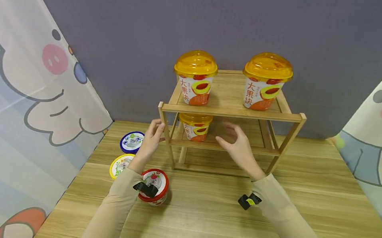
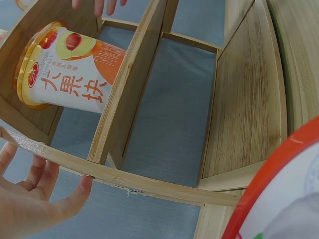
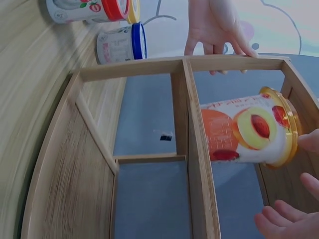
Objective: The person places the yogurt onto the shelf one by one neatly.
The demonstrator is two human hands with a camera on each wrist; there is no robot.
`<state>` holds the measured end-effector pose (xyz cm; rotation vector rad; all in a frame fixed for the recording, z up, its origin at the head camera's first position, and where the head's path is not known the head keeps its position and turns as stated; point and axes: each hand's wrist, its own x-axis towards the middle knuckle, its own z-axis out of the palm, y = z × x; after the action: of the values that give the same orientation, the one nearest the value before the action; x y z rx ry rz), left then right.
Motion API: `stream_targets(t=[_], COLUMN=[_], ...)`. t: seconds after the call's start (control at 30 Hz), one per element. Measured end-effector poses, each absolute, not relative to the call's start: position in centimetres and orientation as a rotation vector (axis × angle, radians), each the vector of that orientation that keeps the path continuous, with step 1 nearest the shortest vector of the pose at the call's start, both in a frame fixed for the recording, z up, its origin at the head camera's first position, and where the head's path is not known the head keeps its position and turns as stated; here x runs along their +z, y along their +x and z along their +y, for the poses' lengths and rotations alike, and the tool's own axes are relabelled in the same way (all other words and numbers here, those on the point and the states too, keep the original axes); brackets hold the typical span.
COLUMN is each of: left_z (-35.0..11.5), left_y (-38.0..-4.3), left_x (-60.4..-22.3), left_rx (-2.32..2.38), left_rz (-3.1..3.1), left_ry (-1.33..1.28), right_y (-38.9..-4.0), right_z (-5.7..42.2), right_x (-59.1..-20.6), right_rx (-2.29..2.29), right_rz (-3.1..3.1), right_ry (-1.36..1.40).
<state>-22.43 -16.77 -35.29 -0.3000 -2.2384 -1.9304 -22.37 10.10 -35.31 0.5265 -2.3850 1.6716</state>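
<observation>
Cup (image 1: 195,133) just beside right hand (image 1: 240,149), fingers parted and loose, left hand (image 1: 152,139) against rack (image 1: 232,111), its grip unclear

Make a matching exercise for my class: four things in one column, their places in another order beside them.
Things:
1. left hand
2. right hand
3. red-lidded tub
4. wooden rack

Places:
A. under two orange-lidded cups
B. at the left front post
C. on the table
D. right of the middle-level cup

Pairs: 1-B, 2-D, 3-C, 4-A
</observation>
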Motion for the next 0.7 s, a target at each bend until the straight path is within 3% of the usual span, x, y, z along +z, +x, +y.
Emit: stream_targets(t=[0.4,0.7], left_z=[-16.5,-16.6], left_y=[-21.8,-21.9], left_x=[-34.7,-34.7], left_rx=[-1.936,-1.920], left_rz=[-2.237,-2.263], left_ry=[-0.295,-0.294], right_y=[-20.7,-19.6], right_z=[13.3,16.7], right_x=[-35.3,-35.1], right_rx=[1.420,1.331], right_rz=[-2.302,-2.310], right_ry=[0.588,0.483])
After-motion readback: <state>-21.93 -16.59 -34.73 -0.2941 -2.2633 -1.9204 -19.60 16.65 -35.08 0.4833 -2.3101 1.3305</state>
